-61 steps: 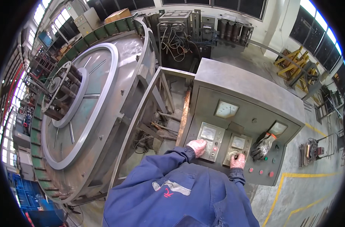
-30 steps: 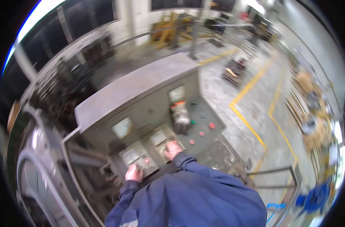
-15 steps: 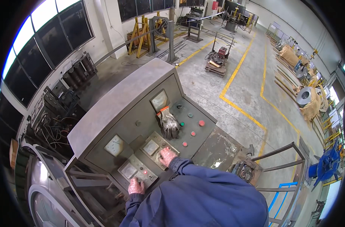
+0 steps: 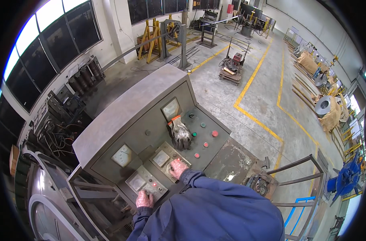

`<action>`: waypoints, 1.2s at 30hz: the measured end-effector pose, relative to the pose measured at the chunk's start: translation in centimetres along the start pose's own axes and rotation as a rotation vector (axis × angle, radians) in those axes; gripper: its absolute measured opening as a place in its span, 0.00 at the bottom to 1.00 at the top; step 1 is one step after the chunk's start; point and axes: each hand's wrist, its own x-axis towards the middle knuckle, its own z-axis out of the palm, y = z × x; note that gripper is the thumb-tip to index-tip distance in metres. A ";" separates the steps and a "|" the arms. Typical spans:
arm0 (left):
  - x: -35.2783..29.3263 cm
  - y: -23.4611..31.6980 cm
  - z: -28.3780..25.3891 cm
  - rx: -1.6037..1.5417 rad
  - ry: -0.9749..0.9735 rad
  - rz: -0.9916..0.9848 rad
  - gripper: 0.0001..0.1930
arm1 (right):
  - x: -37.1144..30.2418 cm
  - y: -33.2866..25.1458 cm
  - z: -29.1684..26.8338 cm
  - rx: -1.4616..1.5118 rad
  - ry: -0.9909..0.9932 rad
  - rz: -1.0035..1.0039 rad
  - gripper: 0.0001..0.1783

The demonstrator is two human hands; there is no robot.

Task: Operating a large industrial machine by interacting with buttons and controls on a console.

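Note:
A grey metal control console (image 4: 139, 104) stands in front of me. My left hand (image 4: 144, 199), in a thin clear glove, has its fingers closed around a small dark knob (image 4: 147, 193) on the nearer left control module (image 4: 137, 182), where a red light glows. My right hand (image 4: 177, 168), gloved alike, curls over the lower part of the second control module (image 4: 162, 158); its fingers close at a dial knob mostly hidden under them. Just beyond it, a dirty grey work glove (image 4: 180, 133) with an orange cuff lies on the sloping panel.
Red and green push buttons (image 4: 206, 145) sit right of the work glove. Two gauges (image 4: 122, 156) face me from the console's upright face. Metal railings (image 4: 297, 168) flank me. Beyond are a wheeled cart (image 4: 232, 68), yellow floor lines (image 4: 257, 114), wrapped coils (image 4: 329, 106) and a blue reel (image 4: 347, 176).
The view has shifted very slightly, so the surroundings sit a little lower. Both hands stay at the same two modules, with no clear movement of the fingers.

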 end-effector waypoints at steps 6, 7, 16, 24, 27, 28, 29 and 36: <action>-0.2 0.2 -0.4 -0.039 -0.004 -0.019 0.20 | 0.0 -0.2 -0.2 -0.002 -0.017 0.019 0.15; -0.2 0.2 -0.4 -0.054 -0.009 -0.029 0.20 | 0.0 -0.2 -0.2 0.000 -0.021 0.024 0.15; -0.2 0.2 -0.2 -0.030 0.005 -0.011 0.19 | 0.1 0.2 0.1 -0.016 -0.029 0.011 0.16; -0.2 0.1 -0.1 -0.015 -0.006 -0.018 0.19 | 0.1 -0.1 0.0 -0.033 -0.042 0.033 0.16; -0.2 0.2 -0.1 -0.012 -0.019 -0.036 0.19 | 0.0 -0.2 -0.3 -0.016 -0.019 0.012 0.16; -0.1 0.2 -0.1 -0.012 -0.026 -0.046 0.19 | 0.0 -0.2 -0.3 -0.014 -0.019 0.012 0.16; -0.1 0.2 -0.1 -0.009 -0.024 -0.043 0.19 | 0.0 -0.2 -0.3 -0.011 -0.020 0.012 0.16; -0.1 0.3 -0.2 -0.004 -0.016 -0.027 0.19 | 0.0 -0.4 -0.6 0.003 -0.023 0.017 0.15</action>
